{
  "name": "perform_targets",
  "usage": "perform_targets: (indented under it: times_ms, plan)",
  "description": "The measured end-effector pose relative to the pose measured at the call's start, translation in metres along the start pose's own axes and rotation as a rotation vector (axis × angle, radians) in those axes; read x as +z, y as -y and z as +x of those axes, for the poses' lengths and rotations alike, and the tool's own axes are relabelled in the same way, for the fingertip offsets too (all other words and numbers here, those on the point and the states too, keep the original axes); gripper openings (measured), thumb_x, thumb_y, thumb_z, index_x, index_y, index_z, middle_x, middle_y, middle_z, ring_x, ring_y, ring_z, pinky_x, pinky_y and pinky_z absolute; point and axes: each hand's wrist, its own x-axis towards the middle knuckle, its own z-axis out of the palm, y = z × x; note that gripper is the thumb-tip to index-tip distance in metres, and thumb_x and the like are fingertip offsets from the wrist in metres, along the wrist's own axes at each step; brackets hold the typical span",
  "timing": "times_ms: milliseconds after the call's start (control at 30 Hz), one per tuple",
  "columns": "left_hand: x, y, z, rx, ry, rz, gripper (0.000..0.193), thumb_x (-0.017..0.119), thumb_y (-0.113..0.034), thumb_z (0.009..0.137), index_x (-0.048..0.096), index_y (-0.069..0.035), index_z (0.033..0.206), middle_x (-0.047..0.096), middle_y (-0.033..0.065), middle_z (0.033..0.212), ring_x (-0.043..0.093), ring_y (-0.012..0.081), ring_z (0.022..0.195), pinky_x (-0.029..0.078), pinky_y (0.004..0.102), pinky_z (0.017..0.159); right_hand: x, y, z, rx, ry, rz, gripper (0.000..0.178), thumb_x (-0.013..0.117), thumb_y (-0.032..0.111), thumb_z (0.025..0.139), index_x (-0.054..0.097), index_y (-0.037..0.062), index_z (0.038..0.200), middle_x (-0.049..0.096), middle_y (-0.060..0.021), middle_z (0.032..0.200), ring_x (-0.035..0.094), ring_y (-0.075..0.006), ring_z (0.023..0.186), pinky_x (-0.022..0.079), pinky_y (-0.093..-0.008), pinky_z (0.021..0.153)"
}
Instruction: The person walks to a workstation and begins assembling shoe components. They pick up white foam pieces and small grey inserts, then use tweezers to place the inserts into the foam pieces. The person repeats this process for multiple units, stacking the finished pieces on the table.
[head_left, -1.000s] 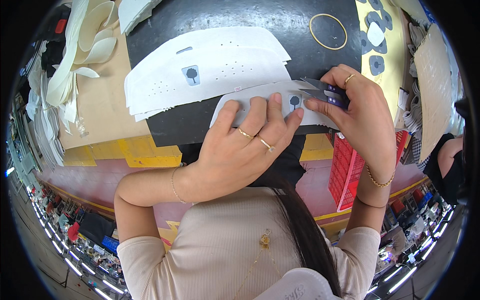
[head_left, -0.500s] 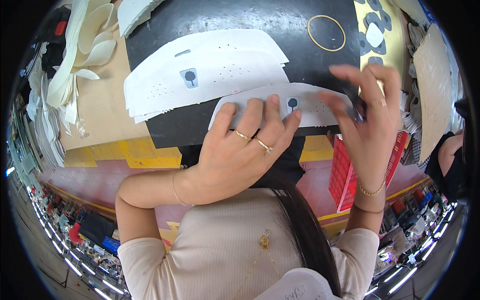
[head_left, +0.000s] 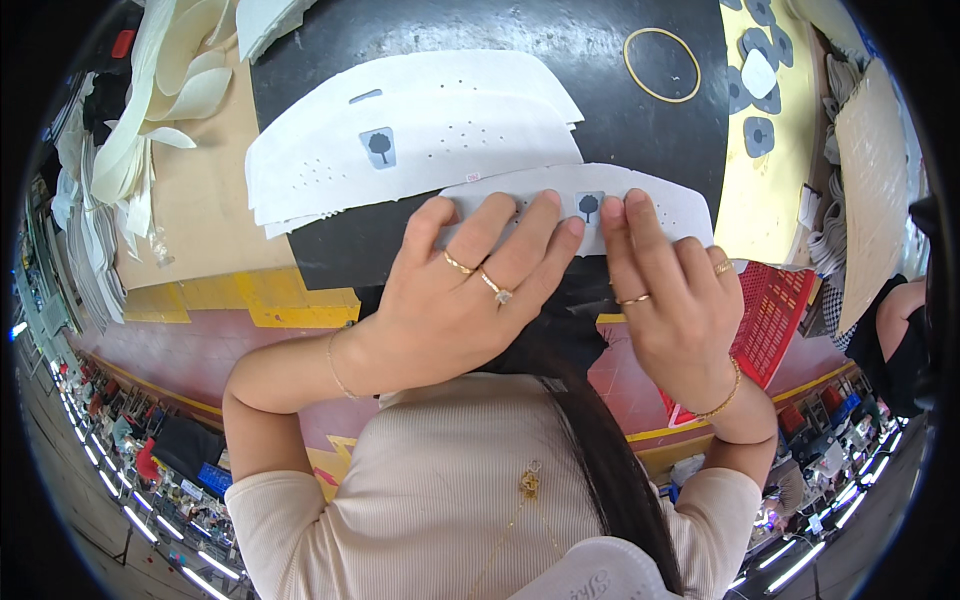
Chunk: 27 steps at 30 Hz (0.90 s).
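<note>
Both hands lie flat on a curved white cut piece (head_left: 660, 200) that rests on the black surface (head_left: 480, 30) just in front of the person. The left hand (head_left: 455, 300) presses down with spread, straight fingers (head_left: 495, 225) on the left part of the piece, grasping nothing. The right hand (head_left: 675, 300) is likewise open, and its fingertips (head_left: 625, 205) push down just beside a small grey patch (head_left: 589, 206) with a dark tree shape that sits on the piece, between the two hands. The piece carries rows of small punched holes. Just beyond it, touching or nearly touching its far edge, lies a stack of similar white pieces (head_left: 440, 120), the top one with its own grey tree patch (head_left: 379, 146). Farther off on the black surface lies a yellow ring (head_left: 661, 64). To the right, on a yellow sheet (head_left: 745, 200), more grey patches (head_left: 757, 135) lie scattered. To the left, on a brown board (head_left: 200, 210), cream-coloured curved strips (head_left: 170, 80) are piled. A red crate (head_left: 775, 315) stands below the surface edge beside the right wrist.
</note>
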Motion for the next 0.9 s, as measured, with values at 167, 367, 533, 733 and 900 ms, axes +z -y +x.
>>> perform_targets:
  times_ms: [167, 367, 533, 733, 900]
  plan:
    - [-0.004, 0.011, 0.009, 0.065, -0.002, -0.042, 0.042, 0.069, -0.015, 0.076, 0.067, -0.006, 0.117, 0.059, 0.0072, 0.127, 0.055, 0.0213, 0.107, 0.041, 0.0404, 0.085, 0.003, 0.003, -0.005, 0.017, -0.023, -0.007, 0.048, 0.063, 0.008, 0.074, 0.069, 0.0036, 0.121, 0.065, -0.0073, 0.119, 0.049, -0.0109, 0.064, 0.038, -0.0249, 0.055]
    - [-0.006, 0.009, 0.010, 0.096, -0.022, 0.085, 0.040, 0.067, -0.018, 0.077, 0.068, -0.004, 0.114, 0.060, 0.0080, 0.127, 0.056, 0.0226, 0.108, 0.042, 0.0410, 0.085, -0.002, 0.002, -0.017, 0.119, 0.040, 0.233, 0.060, 0.065, 0.000, 0.072, 0.063, 0.0077, 0.131, 0.060, -0.0127, 0.135, 0.058, -0.0138, 0.070, 0.046, -0.0271, 0.058]
    - [-0.005, 0.003, 0.005, 0.062, 0.047, 0.104, 0.054, 0.075, -0.018, 0.073, 0.064, -0.008, 0.125, 0.056, 0.0041, 0.138, 0.056, 0.0220, 0.113, 0.039, 0.0417, 0.089, -0.005, 0.014, -0.018, 0.141, 0.132, 0.154, 0.061, 0.066, -0.003, 0.072, 0.061, 0.0076, 0.132, 0.058, -0.0156, 0.138, 0.062, -0.0149, 0.071, 0.047, -0.0260, 0.055]
    - [-0.005, 0.009, 0.008, 0.063, 0.056, -0.008, 0.057, 0.074, -0.015, 0.073, 0.062, -0.005, 0.127, 0.055, 0.0057, 0.137, 0.054, 0.0235, 0.113, 0.041, 0.0417, 0.091, 0.003, 0.014, -0.012, 0.115, 0.009, 0.119, 0.044, 0.060, 0.003, 0.075, 0.067, 0.0049, 0.118, 0.063, -0.0137, 0.128, 0.050, -0.0122, 0.053, 0.044, -0.0256, 0.050]
    - [-0.002, 0.004, 0.013, 0.006, 0.002, -0.016, 0.053, 0.073, -0.017, 0.070, 0.066, -0.001, 0.120, 0.057, 0.0078, 0.129, 0.054, 0.0236, 0.110, 0.044, 0.0392, 0.091, -0.004, -0.006, 0.003, 0.292, 0.026, 0.496, 0.072, 0.065, -0.013, 0.062, 0.065, 0.0130, 0.129, 0.064, -0.0045, 0.109, 0.062, -0.0187, 0.068, 0.052, -0.0305, 0.059]
